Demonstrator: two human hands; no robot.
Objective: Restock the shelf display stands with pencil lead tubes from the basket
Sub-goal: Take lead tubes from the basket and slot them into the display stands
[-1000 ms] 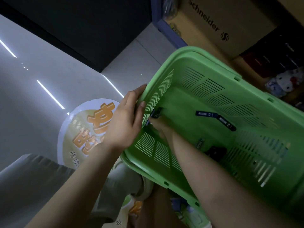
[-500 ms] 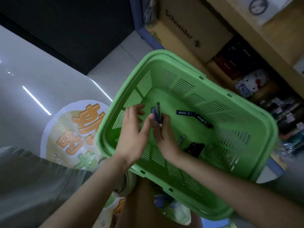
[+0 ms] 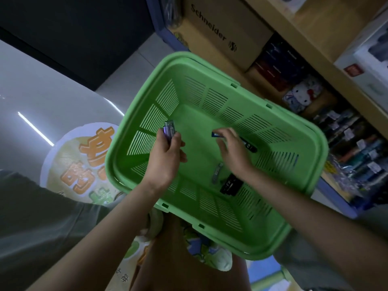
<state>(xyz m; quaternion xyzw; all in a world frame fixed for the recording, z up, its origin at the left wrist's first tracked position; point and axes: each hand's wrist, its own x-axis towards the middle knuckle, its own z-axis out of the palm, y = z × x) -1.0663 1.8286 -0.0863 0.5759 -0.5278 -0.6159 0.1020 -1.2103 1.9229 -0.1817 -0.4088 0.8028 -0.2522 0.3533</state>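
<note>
While the green basket (image 3: pixel 220 87) fills the middle of the view, tilted over the person's knees, everything else is placed from it. Beyond its far rim stands a wooden shelf unit (image 3: pixel 327 45), whose lower level holds a brown Schneider carton (image 3: pixel 218 32) and, further to the right, a pack printed with a white cartoon cat (image 3: pixel 302 95). To the left of the basket, on the pale floor, lies a round floor sticker (image 3: pixel 84 162) with orange characters.

Inside the basket, over its left part, the left hand (image 3: pixel 168 158) is closed around a few translucent purple lead tubes (image 3: pixel 169 131), which stick up out of the fist. Over the middle of the basket floor, the right hand (image 3: pixel 234 152) pinches the end of a dark blue tube (image 3: pixel 216 134) between thumb and fingertips. Just beyond that hand, towards the right wall, a black tube (image 3: pixel 249 145) lies on the floor of the basket. Nearer the person, below the right wrist, rest a flat black pack (image 3: pixel 230 185) and, just to its left, a small clear tube (image 3: pixel 216 172), apart from each other.
</note>
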